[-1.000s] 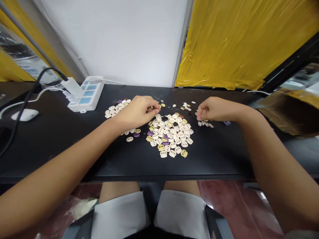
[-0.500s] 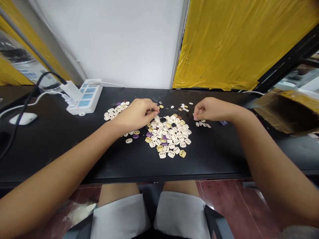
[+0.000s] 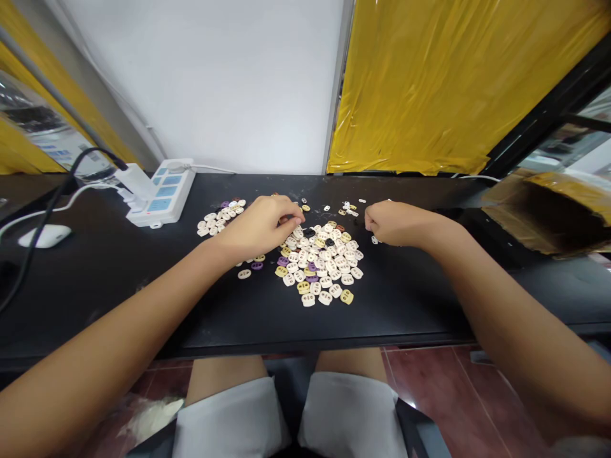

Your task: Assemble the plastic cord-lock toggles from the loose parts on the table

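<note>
A heap of small oval two-hole pieces (image 3: 325, 264), mostly cream with some yellow, purple and black, lies on the black table. My left hand (image 3: 270, 222) rests at the heap's upper left edge, its thumb and fingers pinched together. Whatever may be between those fingertips is hidden. Partly behind that hand and wrist is a second group of cream pieces (image 3: 213, 222). To the right of the heap, my right hand (image 3: 387, 221) is closed with its fingers curled under, low over some small white pieces (image 3: 375, 240). Its grip cannot be made out.
Small loose white and yellow pieces (image 3: 348, 208) lie between the hands near the back. At left stand a white power strip (image 3: 165, 197) with cables and a white mouse-like object (image 3: 45, 231). An open cardboard box (image 3: 513, 213) sits at right. The table's front edge (image 3: 310, 345) runs above my lap.
My right hand has rolled over and its fingers have curled inward, now covering most of the small white pieces beneath. My left hand stays nearly in place. The whole view has shifted slightly.
</note>
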`<act>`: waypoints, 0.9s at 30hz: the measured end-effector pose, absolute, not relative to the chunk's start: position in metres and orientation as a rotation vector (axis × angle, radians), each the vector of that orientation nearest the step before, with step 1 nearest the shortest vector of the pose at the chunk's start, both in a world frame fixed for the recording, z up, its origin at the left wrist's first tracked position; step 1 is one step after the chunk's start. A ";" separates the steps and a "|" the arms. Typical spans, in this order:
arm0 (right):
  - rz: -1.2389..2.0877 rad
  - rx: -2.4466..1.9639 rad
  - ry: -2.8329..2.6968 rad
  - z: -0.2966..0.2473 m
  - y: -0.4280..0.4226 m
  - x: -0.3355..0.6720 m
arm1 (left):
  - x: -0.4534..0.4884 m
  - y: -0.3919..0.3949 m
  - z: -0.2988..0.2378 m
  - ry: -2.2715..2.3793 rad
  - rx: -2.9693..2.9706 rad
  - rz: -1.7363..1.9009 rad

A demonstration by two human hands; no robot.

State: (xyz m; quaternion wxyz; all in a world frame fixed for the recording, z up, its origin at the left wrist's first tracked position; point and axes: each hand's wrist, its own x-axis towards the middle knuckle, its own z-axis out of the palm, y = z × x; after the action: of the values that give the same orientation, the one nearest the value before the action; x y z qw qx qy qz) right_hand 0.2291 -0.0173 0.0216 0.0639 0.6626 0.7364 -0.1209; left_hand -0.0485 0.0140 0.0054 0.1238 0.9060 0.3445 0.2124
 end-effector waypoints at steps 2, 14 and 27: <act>-0.402 2.016 2.303 0.022 -0.018 0.230 | -0.048 0.012 0.008 1.026 2.631 0.644; -0.876 1.927 3.296 0.002 -0.022 0.187 | -0.020 -0.004 0.002 0.896 1.618 0.869; -1.261 1.623 3.402 0.000 -0.034 0.174 | -0.026 -0.007 0.007 0.783 1.358 0.765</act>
State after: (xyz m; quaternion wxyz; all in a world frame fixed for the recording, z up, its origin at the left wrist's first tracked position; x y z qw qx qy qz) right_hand 0.1741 -0.0338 0.0003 -0.4047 0.3734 0.7827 -0.2902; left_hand -0.0255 -0.0071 0.0068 0.6433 0.5961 0.3438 0.3357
